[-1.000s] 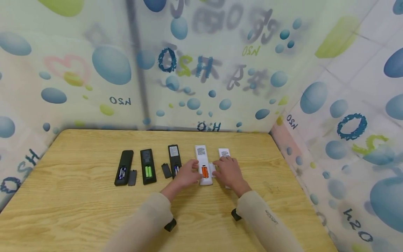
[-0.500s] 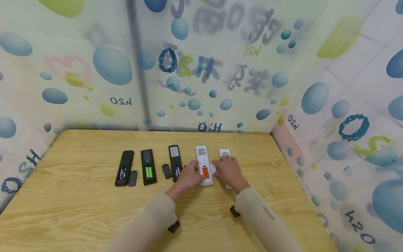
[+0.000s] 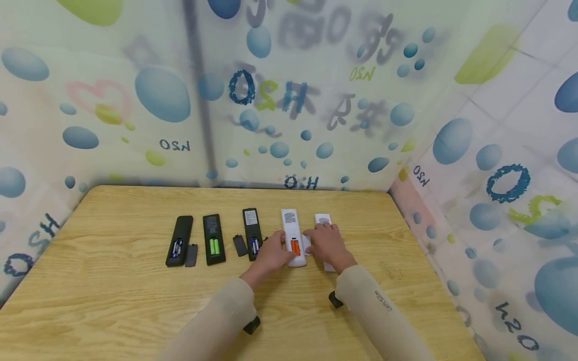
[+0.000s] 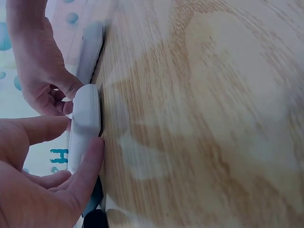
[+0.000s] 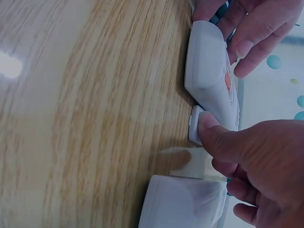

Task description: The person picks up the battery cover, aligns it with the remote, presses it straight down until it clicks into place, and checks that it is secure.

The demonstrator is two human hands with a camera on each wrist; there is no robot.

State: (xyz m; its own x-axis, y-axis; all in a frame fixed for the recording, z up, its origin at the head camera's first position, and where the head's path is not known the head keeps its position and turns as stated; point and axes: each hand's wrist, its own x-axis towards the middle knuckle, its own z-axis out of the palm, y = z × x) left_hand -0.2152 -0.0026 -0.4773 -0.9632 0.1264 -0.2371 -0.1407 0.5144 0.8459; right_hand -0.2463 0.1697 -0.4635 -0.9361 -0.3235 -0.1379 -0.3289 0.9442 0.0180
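Near the middle of the table in the head view lies a white remote control, back up, with two orange batteries in its uncovered compartment. My left hand holds this remote at its near part, thumb and fingers at its sides, as the left wrist view shows. My right hand has its thumb on a small white battery cover lying right beside that remote. The other fingers curl behind the cover, partly hidden. A second white remote control lies under and beside the right hand, partly covered by it.
To the left lie three black remotes, one with purple-blue batteries, one with green batteries, and one with a white label. Loose black battery covers lie beside them. A patterned curtain stands behind the wooden table.
My left hand and forearm have shifted slightly right along the white remote, baring more of the black remote to its left. The right hand stays almost in place at the white cover.
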